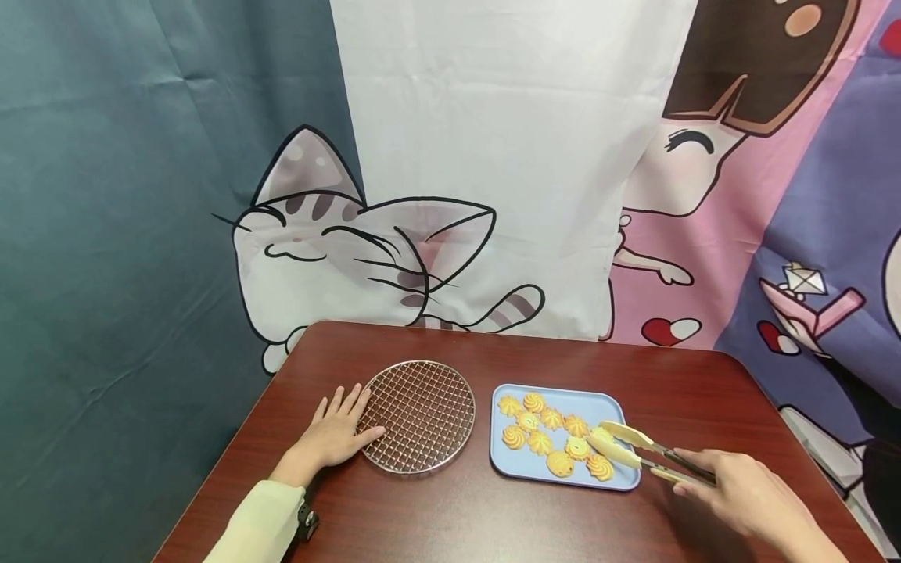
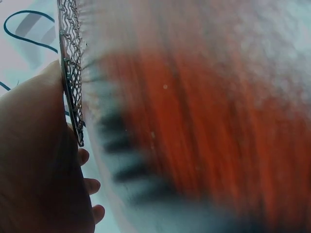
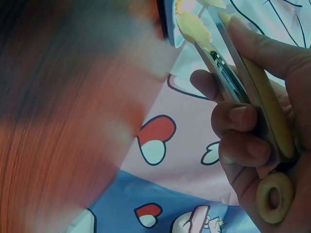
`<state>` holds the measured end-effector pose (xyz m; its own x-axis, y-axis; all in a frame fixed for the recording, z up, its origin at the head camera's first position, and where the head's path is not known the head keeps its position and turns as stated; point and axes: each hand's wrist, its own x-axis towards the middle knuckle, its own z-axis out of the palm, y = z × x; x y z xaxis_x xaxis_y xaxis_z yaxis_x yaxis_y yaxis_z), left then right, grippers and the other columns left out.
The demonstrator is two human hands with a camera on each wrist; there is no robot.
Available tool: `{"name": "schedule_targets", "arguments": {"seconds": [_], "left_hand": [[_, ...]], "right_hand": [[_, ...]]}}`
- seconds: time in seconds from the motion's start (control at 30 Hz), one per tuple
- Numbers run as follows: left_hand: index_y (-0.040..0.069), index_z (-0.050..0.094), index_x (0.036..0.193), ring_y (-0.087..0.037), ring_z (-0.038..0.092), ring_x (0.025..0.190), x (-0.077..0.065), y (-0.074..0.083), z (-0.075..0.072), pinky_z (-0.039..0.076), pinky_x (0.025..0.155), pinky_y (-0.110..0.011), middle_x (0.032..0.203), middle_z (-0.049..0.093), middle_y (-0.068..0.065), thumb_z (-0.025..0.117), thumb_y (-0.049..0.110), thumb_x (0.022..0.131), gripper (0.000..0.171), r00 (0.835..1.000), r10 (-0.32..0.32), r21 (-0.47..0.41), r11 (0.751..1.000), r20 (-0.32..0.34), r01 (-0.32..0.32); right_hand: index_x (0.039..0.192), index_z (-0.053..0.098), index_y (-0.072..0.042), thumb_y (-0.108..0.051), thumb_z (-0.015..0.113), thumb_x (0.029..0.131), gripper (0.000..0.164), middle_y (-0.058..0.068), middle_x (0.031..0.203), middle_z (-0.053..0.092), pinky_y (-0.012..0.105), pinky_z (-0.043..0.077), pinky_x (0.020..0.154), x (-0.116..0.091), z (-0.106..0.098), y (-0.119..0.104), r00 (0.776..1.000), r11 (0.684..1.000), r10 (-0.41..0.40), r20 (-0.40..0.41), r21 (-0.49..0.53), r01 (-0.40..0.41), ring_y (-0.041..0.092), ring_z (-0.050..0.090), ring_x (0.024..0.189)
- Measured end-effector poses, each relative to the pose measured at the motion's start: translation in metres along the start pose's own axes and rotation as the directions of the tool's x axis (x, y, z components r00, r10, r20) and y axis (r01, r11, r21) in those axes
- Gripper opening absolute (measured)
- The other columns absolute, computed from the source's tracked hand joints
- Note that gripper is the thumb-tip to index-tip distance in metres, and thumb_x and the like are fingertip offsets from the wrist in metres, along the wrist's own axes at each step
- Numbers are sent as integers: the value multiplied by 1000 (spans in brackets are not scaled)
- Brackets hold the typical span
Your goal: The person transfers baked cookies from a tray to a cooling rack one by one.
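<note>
My left hand (image 1: 331, 434) rests at the left rim of a round wire mesh rack (image 1: 422, 414). Its fingers are spread straight and the thumb reaches onto the rim. In the left wrist view the rack (image 2: 70, 63) appears edge-on beside the hand. My right hand (image 1: 749, 493) grips a pair of tongs (image 1: 622, 432) with cream tips and metal arms; the fingers curl round the handles (image 3: 267, 102). The tong tips are parted around a cookie (image 1: 601, 435) at the right of a light blue tray (image 1: 508, 461). Several golden swirled cookies (image 1: 552, 418) lie on that tray.
Both rack and tray stand on a dark red-brown wooden table (image 1: 436, 516), the rack left of the tray. Behind the table hangs a cartoon-printed curtain (image 1: 479, 156) with a cat. A dark band with a small device (image 1: 306, 521) is on the left wrist.
</note>
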<state>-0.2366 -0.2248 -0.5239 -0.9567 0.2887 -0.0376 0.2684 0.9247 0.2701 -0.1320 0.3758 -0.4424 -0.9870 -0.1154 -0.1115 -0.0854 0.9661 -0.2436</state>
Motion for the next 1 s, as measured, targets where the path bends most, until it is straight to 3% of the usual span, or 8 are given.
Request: {"name": "schedule_targets", "arguments": {"seconds": [0.23,0.43,0.57,0.67,1.0], "left_hand": [[3,30,159,-51,15,151,0,0,0,12,118,-68,165,24,-22,49,63,99,87,1000,-3,8,1000,-4,3],[2,30,159,-52,15,150,0,-1,1,12,118,-69,165,24,-23,50,62,99,87,1000,1,-7,1000,-11,-1],[1,30,158,-54,16,149,0,-3,0,12,117,-70,164,24,-25,52,59,99,86,1000,12,-23,1000,-23,-12],[0,31,158,-54,16,149,0,-3,-1,12,116,-71,163,24,-26,52,59,99,86,999,17,-25,1000,-28,-17],[4,30,159,-51,15,151,-1,-4,0,13,118,-69,165,24,-22,51,61,99,86,1000,2,-4,1000,-13,-2]], "right_hand": [[119,74,-10,-44,83,80,53,-5,83,64,37,42,59,-2,-3,-3,999,1000,-6,-49,-5,6,15,50,71],[116,76,-13,-45,85,77,51,-6,83,64,36,41,59,-4,-3,-12,988,999,-54,-146,-3,54,13,50,70],[119,77,-15,-48,86,76,55,1,97,73,44,51,63,-2,-2,-22,974,996,-84,-210,1,87,18,64,81],[120,76,-16,-49,85,76,55,3,105,75,49,54,68,0,0,-29,967,994,-108,-231,2,111,23,69,90],[121,76,-19,-38,85,79,47,0,106,76,49,55,71,10,6,-52,947,983,-175,-270,-1,182,24,72,94]]}}
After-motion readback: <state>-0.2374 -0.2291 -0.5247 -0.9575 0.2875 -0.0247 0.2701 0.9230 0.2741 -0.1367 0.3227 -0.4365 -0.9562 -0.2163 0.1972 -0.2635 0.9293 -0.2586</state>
